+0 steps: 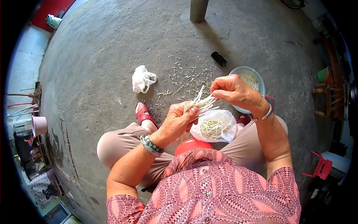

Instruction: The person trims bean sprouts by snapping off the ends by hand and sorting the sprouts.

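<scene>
My left hand [179, 118] is closed around a bunch of thin white stalks [203, 103] that fan out up and to the right. The fingers of my right hand [233, 91] are pinched at the tips of those stalks; whether a single stalk is between them is too small to tell. Just below the hands, an open white plastic bag [230, 128] holds more pale stalks [212, 128]. A light blue-green basket [262, 86] with white stalks in it stands on the floor, partly behind my right wrist.
Small trimmed bits [190, 76] lie scattered on the concrete floor. A crumpled white bag [143, 79] is at their left, a black object [219, 59] at their upper right. A post [198, 10] stands beyond. A red stool [192, 146] shows below me.
</scene>
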Available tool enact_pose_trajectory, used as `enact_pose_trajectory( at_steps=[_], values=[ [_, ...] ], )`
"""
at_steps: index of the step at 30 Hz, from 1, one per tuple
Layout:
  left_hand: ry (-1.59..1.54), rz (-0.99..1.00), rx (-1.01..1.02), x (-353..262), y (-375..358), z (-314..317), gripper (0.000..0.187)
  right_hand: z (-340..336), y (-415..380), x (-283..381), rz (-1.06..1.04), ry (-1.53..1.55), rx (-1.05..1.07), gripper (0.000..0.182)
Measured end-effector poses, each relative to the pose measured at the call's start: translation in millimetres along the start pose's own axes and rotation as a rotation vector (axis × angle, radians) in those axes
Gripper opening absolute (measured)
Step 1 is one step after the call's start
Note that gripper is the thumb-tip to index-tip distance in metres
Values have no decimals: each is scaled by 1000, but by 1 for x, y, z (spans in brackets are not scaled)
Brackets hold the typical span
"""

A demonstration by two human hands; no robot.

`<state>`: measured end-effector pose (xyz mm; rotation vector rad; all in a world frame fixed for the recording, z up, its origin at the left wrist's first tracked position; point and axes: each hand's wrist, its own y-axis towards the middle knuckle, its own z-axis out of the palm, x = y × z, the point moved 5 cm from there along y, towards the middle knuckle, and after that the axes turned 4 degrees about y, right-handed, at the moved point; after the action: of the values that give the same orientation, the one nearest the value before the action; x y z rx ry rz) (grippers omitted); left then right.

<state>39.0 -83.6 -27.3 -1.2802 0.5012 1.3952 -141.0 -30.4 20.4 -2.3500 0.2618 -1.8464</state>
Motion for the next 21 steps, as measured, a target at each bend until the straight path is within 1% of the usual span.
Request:
enact_pose_trajectory(
  at_steps=[2, 5, 8, 9, 12, 14, 16, 17, 20, 21],
  values=[
    [11, 6, 0, -1, 0, 1, 29, 0, 0, 6, -33, -87, 11, 15],
    [3, -1, 4, -2, 0, 3, 29, 3, -1, 9, -71, -141, -63, 14],
    [-30, -2, 5, 0, 0, 2, 30, 0, 2, -1, -117, 249, -307, 14],
    [-39, 5, -2, -2, 0, 2, 29, -6, 2, -3, -72, 279, -379, 17],
    [-113, 30, -26, 1, 1, 0, 27, -14, 3, -13, -10, 200, -332, 21],
    [-190, 40, -38, 1, 2, -2, 26, -9, 2, -16, 0, 287, -349, 19],
    [-278, 40, -46, -4, 0, -2, 24, -1, 0, 0, 28, 352, -392, 19],
    [-287, 46, -54, -4, 1, -4, 23, -1, -1, -2, 118, 369, -284, 23],
    [-275, 65, -62, -6, 1, -5, 22, 7, -1, -6, 186, 444, -116, 27],
    [-273, 48, -78, -6, 1, -5, 21, 10, -1, -4, 172, 464, -100, 24]
  ],
)
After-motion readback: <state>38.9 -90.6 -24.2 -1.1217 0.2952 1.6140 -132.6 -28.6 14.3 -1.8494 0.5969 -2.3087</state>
